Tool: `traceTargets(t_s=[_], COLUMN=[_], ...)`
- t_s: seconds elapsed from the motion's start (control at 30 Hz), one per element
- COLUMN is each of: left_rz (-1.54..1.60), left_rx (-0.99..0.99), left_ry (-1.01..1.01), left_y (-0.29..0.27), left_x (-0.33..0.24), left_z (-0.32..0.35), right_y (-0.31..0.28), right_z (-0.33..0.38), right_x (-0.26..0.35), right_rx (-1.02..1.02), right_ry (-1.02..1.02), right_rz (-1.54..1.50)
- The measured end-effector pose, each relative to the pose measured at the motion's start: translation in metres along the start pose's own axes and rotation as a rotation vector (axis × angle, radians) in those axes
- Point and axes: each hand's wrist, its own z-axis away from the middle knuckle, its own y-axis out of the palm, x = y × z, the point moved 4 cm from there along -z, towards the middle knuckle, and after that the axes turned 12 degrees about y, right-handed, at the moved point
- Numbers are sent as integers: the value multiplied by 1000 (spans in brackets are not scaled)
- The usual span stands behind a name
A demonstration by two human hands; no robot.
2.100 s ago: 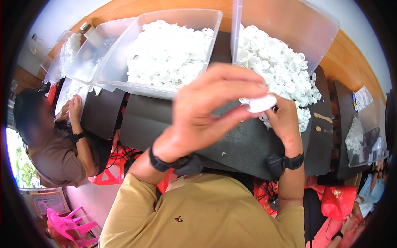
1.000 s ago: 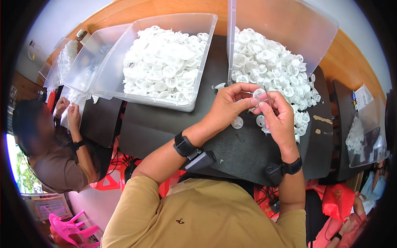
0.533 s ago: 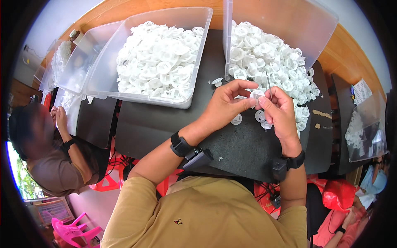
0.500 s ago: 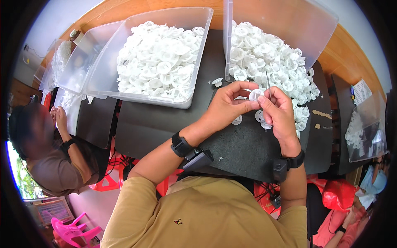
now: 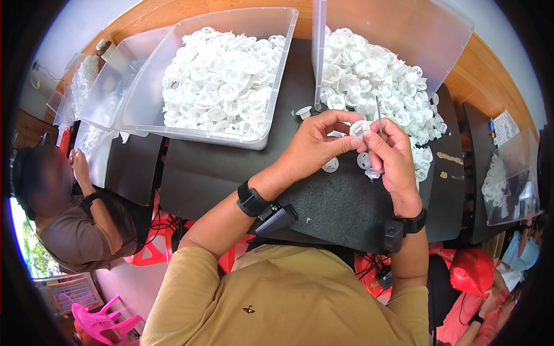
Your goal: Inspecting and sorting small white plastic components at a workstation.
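A small round white plastic part is pinched between the thumb and fingers of my left hand, above the dark table. My right hand is closed round a thin metal rod-like tool that points up and away from me. The right thumb is at the edge of the white part; whether the tool's lower end touches the part is hidden by the fingers. Below my hands, loose white plastic pieces lie on the table. Another white piece sits just beyond my left hand.
A clear bin heaped with white parts stands at the far left. At the far right, a tipped clear bin spills a pile onto the dark table. A co-worker sits at the left.
The white part has turned slightly in my fingers. My right hand and the metal tool have shifted a little to the right; both hands keep their hold.
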Motion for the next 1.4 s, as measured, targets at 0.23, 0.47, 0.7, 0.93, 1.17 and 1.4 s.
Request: traceTargets(t_s=[0.23, 0.47, 0.7, 0.93, 1.17, 1.4], left_rz=[274, 136, 197, 175, 159, 149], left_rx=[-155, -123, -276, -287, -283, -284], left_ry=[-10, -34, -79, -81, -88, -71], left_y=[-1, -5, -22, -24, -24, -22], left_x=[18, 19, 29, 34, 33, 31], left_z=[5, 3, 2, 3, 3, 2], right_y=[5, 2, 3, 4, 5, 3], right_z=[-3, -2, 13, 9, 7, 6], right_x=[-7, -4, 16, 9, 8, 4], right_rx=[50, -14, -237, -211, -212, -215], right_ry=[59, 39, -146, -214, -160, -145], right_rz=[-65, 97, 644, 759, 784, 727])
